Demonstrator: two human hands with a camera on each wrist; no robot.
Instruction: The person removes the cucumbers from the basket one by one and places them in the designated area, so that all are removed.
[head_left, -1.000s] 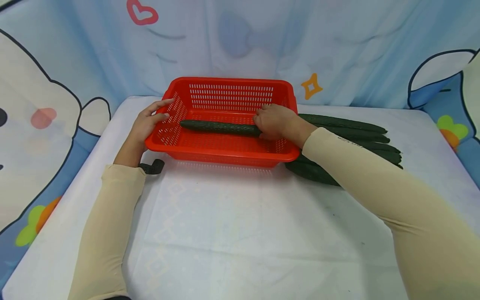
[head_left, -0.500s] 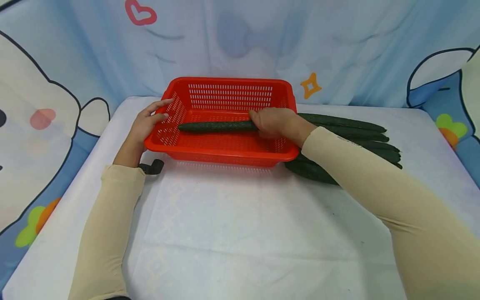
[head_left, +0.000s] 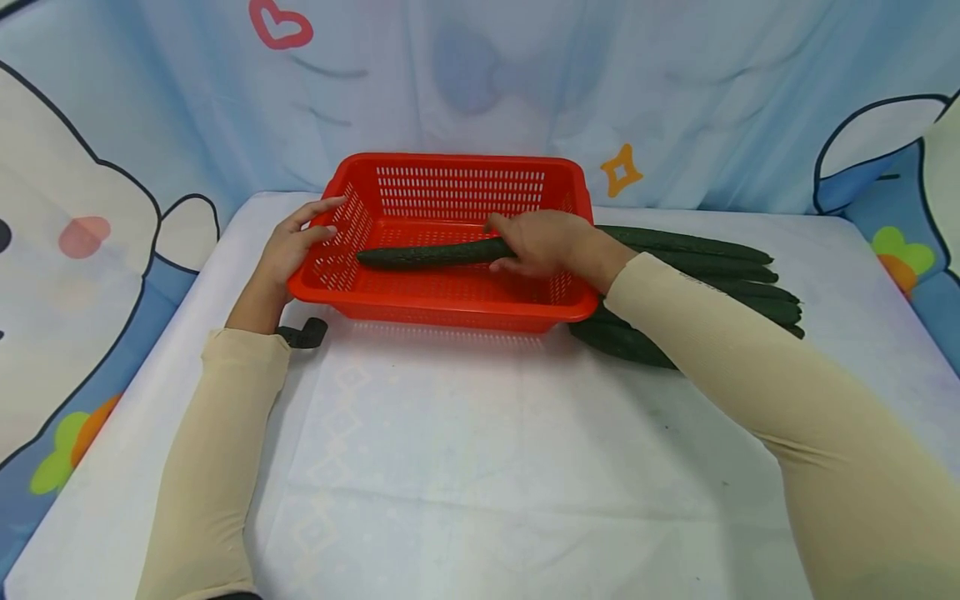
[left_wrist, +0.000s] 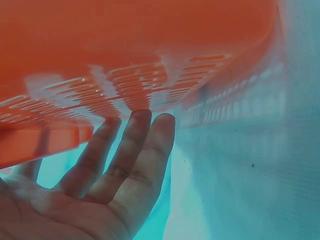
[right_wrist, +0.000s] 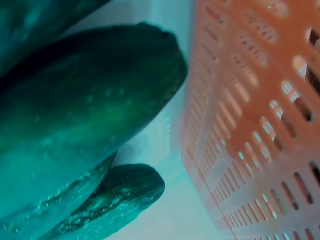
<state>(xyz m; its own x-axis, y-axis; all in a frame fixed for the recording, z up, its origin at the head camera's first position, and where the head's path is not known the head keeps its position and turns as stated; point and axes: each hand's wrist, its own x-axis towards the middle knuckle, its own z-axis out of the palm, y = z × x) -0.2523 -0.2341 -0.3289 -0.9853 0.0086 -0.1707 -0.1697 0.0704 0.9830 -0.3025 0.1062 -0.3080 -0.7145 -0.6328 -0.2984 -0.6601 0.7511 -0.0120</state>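
A red plastic basket (head_left: 450, 312) with slotted walls stands at the back of the table. My left hand (head_left: 292, 246) holds its left end, thumb and forefinger over the rim. In the left wrist view, the other fingers (left_wrist: 160, 135) reach up against the slotted outer wall, below the rim. Inside the basket lies a long dark green cucumber (head_left: 431, 256), slightly slanted. My right hand (head_left: 551, 242) holds its right end, thumb and fingers on either side of it; the palm hides that end. The right wrist view shows other cucumbers and the basket wall, not the fingers.
Several more cucumbers (head_left: 705, 246) lie side by side on the white tablecloth (head_left: 465, 450), right of the basket and partly under the right forearm. Their ends (right_wrist: 165, 55) come close to the basket's wall (right_wrist: 240, 110). A patterned blue curtain (head_left: 480, 75) hangs behind.
My right hand has shifted slightly left along the cucumber, its fingers now spread wider around it. The cucumber's left end has dropped a little toward the front. My left hand stays put.
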